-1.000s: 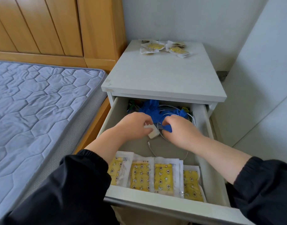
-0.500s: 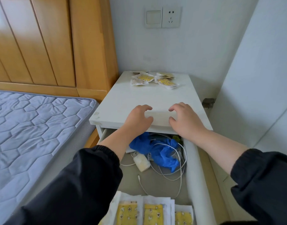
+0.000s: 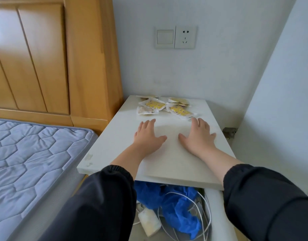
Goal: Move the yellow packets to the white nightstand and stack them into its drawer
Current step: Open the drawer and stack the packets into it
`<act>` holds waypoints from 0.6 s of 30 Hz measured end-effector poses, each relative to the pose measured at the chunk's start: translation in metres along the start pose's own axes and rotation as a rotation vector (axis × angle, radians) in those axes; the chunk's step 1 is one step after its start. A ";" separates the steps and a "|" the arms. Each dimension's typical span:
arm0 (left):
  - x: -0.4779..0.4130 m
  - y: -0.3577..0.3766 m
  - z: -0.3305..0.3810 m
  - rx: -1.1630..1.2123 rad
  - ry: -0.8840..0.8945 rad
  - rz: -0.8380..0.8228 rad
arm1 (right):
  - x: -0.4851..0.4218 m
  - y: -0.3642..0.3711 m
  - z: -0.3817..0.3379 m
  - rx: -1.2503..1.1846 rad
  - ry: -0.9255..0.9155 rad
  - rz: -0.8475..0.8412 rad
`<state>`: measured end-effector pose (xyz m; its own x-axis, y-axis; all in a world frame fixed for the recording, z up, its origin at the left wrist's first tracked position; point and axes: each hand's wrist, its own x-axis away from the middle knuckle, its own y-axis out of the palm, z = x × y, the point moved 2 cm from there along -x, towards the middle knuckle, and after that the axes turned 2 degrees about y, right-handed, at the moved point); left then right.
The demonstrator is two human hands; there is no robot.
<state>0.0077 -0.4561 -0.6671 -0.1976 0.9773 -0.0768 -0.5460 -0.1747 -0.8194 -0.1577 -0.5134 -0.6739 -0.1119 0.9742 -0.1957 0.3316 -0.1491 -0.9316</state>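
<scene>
Several yellow packets [image 3: 167, 106] lie loose at the back of the white nightstand [image 3: 104, 153] top. My left hand [image 3: 147, 136] and my right hand [image 3: 197, 137] are stretched flat over the top, fingers straight, a short way in front of the packets. Neither hand holds anything. Below the top's front edge the drawer [image 3: 217, 216] stands pulled out. The packets lying in it are out of view.
Inside the drawer lie a blue plastic bag [image 3: 176, 209], a white charger [image 3: 149, 223] and white cables [image 3: 203, 214]. A bed with a grey-blue mattress [image 3: 33, 162] and wooden headboard [image 3: 45, 54] is at left. A switch and socket [image 3: 175, 37] sit on the wall; a white wall closes in at right.
Both hands came up out of the drawer and moved back across the nightstand top toward the packets, fingers straightening. The view has lifted, so the drawer's front is out of frame.
</scene>
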 end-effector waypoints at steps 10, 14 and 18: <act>-0.069 0.000 -0.029 -0.268 -0.037 0.070 | -0.075 0.022 -0.003 0.045 -0.038 0.020; -0.086 -0.001 -0.035 -0.336 -0.033 0.082 | -0.090 0.024 -0.004 0.025 -0.025 0.050; -0.104 -0.002 -0.037 -0.395 0.069 0.105 | -0.094 0.026 -0.003 0.020 -0.021 0.037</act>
<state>0.0595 -0.5527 -0.6789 -0.1735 0.9647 -0.1982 -0.1688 -0.2274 -0.9591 -0.1358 -0.6089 -0.6792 -0.1200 0.9642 -0.2367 0.3175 -0.1886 -0.9293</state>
